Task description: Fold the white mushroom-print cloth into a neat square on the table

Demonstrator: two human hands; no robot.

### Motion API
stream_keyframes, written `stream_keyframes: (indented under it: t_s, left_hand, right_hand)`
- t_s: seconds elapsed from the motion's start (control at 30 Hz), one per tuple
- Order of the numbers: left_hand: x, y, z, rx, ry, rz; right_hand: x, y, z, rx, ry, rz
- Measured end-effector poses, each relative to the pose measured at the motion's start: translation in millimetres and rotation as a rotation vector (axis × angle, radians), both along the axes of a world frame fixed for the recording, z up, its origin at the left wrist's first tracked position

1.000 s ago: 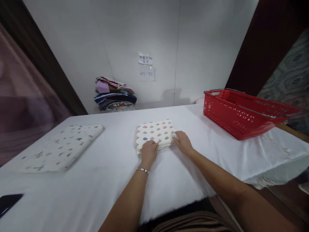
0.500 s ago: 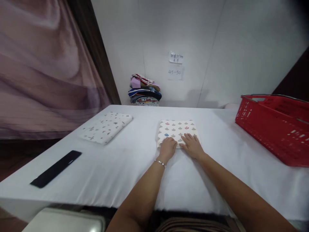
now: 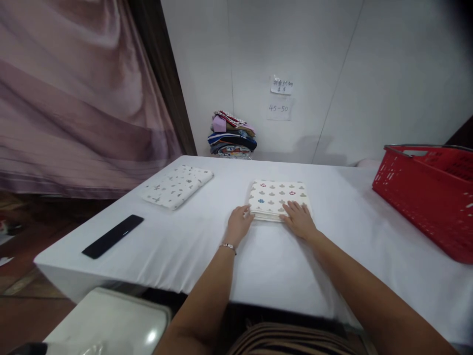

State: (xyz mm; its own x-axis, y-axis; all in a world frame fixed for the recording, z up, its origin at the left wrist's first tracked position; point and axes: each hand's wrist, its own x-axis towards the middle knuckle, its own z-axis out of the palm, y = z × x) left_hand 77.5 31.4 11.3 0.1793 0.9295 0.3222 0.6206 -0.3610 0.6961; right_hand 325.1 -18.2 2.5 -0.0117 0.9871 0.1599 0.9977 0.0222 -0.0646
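Note:
A folded white cloth [image 3: 277, 195] printed with grey shapes and a few red and blue motifs lies on the table, its stacked layers showing along the near edge. My left hand [image 3: 238, 224], with a bracelet at the wrist, touches the cloth's near left corner, fingers slightly curved and apart. Resting on the near right part of the cloth is my right hand [image 3: 300, 221], its fingers spread flat on top and the thumb by the near edge. Neither hand lifts the cloth.
Another folded patterned cloth [image 3: 177, 186] lies at the left, behind a flat black object [image 3: 113, 236]. A red basket [image 3: 424, 197] stands at the right. A stack of folded fabrics [image 3: 232, 138] sits by the wall. Beneath the front edge is a white stool-like surface [image 3: 111, 315].
My left hand has moved left from the cloth's near edge to its near left corner, uncovering the layered edge. My right hand stays on the cloth. The view has shifted slightly.

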Motion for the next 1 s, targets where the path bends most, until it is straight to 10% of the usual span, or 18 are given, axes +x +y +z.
stream_keyframes:
  t_s: [0.6,1.0]
  left_hand:
    - [11,3,-1.9,-0.087,0.031,0.13]
    - [7,0,-5.8,0.139,-0.056,-0.04]
  right_hand:
    - [1,-2,-1.5,0.013,-0.003,0.031]
    - [0,-2,-4.7,0.067,0.008,0.039]
